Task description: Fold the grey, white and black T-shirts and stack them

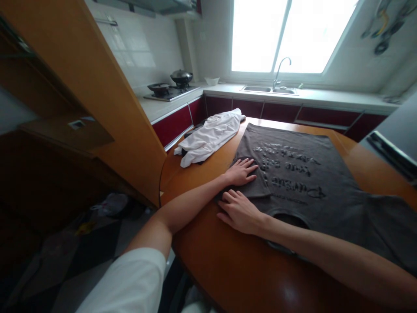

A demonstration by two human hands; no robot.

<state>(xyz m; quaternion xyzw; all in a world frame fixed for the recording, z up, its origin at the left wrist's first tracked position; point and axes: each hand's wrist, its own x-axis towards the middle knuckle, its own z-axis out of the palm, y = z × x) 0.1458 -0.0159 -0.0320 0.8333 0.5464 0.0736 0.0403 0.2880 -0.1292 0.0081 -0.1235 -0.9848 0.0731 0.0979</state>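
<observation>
A dark grey T-shirt (302, 174) with printed lettering lies spread flat on the round wooden table (234, 261), its neck opening toward me. My left hand (241, 171) rests flat, fingers stretched out, on the shirt's folded-in left sleeve. My right hand (238, 210) lies open just below it, fingers spread on the sleeve's edge and the tabletop beside the collar. Neither hand grips the cloth.
A crumpled white garment (211, 135) over something dark lies at the table's far left edge. Behind are a counter with a gas stove and pot (181, 78), a sink with tap (276, 87) under a bright window, and an orange wooden panel (107, 100) on the left.
</observation>
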